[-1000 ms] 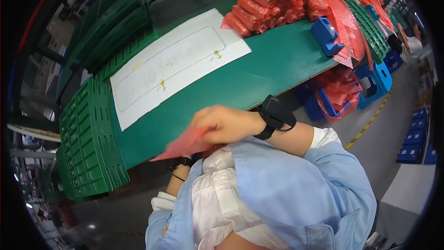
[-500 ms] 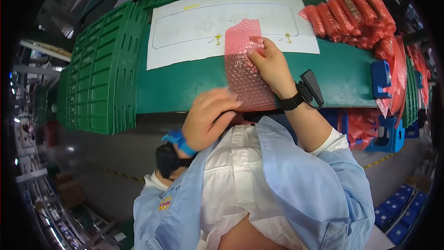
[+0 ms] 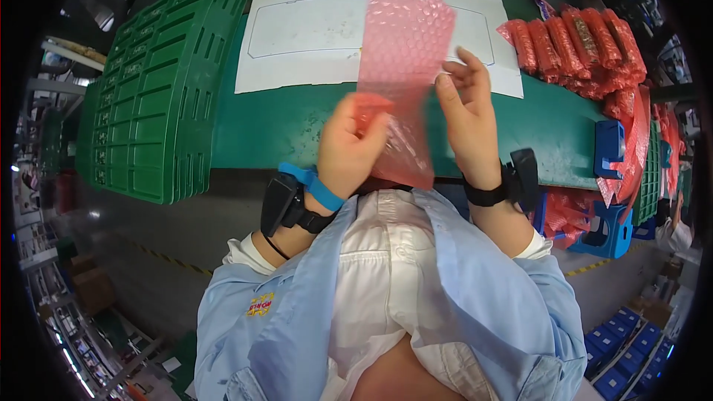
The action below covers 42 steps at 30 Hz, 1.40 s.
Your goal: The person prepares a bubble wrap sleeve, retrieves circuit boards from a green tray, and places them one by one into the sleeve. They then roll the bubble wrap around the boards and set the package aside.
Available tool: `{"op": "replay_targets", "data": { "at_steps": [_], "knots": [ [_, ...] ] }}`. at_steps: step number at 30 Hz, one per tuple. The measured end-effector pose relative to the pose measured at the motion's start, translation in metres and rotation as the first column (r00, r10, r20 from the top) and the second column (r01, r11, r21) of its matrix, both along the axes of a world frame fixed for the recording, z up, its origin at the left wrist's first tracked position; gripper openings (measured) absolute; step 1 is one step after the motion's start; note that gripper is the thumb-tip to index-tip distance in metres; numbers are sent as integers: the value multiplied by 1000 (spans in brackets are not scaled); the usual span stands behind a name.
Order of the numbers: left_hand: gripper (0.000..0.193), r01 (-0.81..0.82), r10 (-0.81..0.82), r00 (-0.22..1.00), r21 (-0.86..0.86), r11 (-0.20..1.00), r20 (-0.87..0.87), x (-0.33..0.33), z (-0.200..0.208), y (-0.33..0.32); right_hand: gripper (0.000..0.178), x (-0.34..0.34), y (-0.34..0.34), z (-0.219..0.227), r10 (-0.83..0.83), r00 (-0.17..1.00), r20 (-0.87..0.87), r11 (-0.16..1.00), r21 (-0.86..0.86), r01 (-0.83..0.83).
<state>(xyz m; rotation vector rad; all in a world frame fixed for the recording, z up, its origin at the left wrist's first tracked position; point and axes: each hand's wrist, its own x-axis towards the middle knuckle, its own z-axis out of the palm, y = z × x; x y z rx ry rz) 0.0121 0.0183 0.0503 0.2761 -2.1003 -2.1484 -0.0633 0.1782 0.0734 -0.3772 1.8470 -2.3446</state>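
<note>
Hands at the front part of the bench: the left hand (image 3: 349, 137) has thumb and fingers pinched on the left edge of a long, flat, translucent pink bubble-wrap piece (image 3: 405, 37); the right hand (image 3: 473, 115), thumb and fingers parted, holds nothing just beside the right edge, and whether its thumb touches the plastic cannot be told. The piece thus lies between the two, the left being the nearer. Its long axis points away from the person, from the front edge of the green-topped bench (image 3: 260, 134) toward the rear edge, the far end overlapping in view a white rectangular sheet with a drawn outline (image 3: 304, 63). Farther out, green plastic crates (image 3: 160, 104) border the left edge; pink bubble-wrapped cylinders (image 3: 557, 44) are heaped toward the rear right corner; a blue plastic tape dispenser (image 3: 609, 141) stands near the front right corner.
</note>
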Motion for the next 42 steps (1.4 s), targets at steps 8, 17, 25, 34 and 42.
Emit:
{"op": "replay_targets", "data": {
  "at_steps": [8,17,25,34,42],
  "knots": [
    [33,-304,-87,851,-622,722,-518,12,7,17,57,48,-32,26,168,980,-109,957,258,-135],
    [59,-336,257,739,-11,942,-622,7,-18,15,29,8,-2,23,351,935,50,886,-342,-314],
    [76,660,-668,727,108,744,161,12,4,15,27,-29,26,61,321,931,-174,718,-596,-360],
    [42,349,-362,894,-96,932,-263,-3,-21,31,34,-37,25,44,618,778,-112,500,-709,-498],
    [43,-587,256,645,-253,769,-720,-2,-36,1,25,-82,35,20,73,981,182,864,-502,29]
  ]
}}
